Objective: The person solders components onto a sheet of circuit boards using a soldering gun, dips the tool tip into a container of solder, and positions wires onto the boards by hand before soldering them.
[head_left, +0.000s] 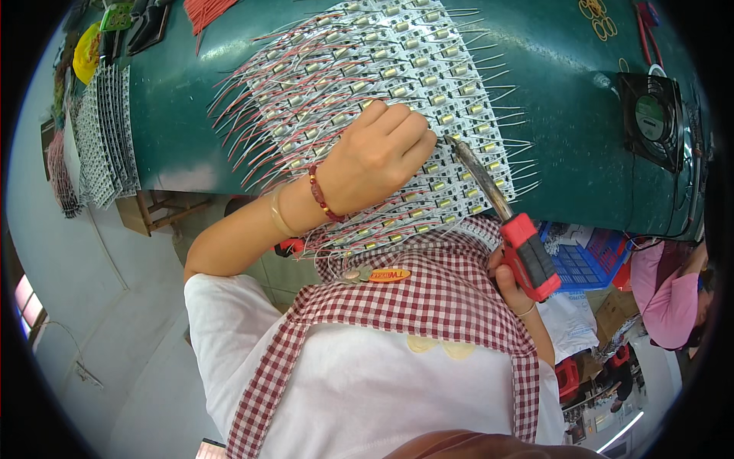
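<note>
A large panel of small white circuit boards (451, 99) lies on the green table, with rows of gold-coloured cylindrical parts. Red and white wires (264, 115) fan out along its left side, and short bare-looking leads stick out on the right. My left hand (378, 153) is closed over the middle of the panel, fingers curled down; what they pinch is hidden. Near the lap, my right hand (506, 281) grips a soldering iron (527, 256) by its red and black handle. The iron's tip touches or hovers just beside my left fingers, over the boards.
A black fan (650, 118) stands on the right of the table, with red-handled pliers (648, 38) beyond it. More board panels (107, 134) are stacked at the left edge. Red wires (205, 11) lie at the back. A blue basket (577, 264) and a person in pink (664, 294) are at the right.
</note>
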{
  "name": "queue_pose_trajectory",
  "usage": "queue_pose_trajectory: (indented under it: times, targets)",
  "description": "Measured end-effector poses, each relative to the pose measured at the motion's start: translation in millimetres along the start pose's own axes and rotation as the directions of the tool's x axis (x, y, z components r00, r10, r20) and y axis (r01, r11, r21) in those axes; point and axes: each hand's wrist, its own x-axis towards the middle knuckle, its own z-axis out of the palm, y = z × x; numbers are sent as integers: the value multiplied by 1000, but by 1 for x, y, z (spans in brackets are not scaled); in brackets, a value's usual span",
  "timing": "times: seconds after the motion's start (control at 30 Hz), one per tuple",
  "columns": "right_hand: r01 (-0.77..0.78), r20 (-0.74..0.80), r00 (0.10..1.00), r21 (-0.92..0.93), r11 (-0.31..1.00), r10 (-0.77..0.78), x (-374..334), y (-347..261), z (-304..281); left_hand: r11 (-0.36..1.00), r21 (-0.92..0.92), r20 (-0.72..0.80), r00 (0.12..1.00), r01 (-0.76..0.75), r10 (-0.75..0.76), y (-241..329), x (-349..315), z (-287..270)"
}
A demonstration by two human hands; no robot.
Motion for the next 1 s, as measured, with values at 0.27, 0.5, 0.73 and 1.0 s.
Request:
queue_pose_trajectory:
  times: [0.27, 0.5, 0.73, 1.0]
  targets:
    - [-8, 63, 998, -40, 999, 11, -1, -4, -2, 1000, 14, 21, 1000, -20, 20, 0, -1, 1]
    - [-18, 36, 999, 7, 1000, 18, -1, 1, -1, 999, 25, 22, 1000, -24, 23, -1, -2, 2]
    - [-47, 35, 998, 152, 987, 43, 3, -4, 3, 999, 38, 18, 999, -39, 39, -4, -3, 1]
    - [-56, 7, 998, 158, 986, 55, 9, -15, 0, 997, 62, 27, 998, -52, 50, -5, -1, 0]
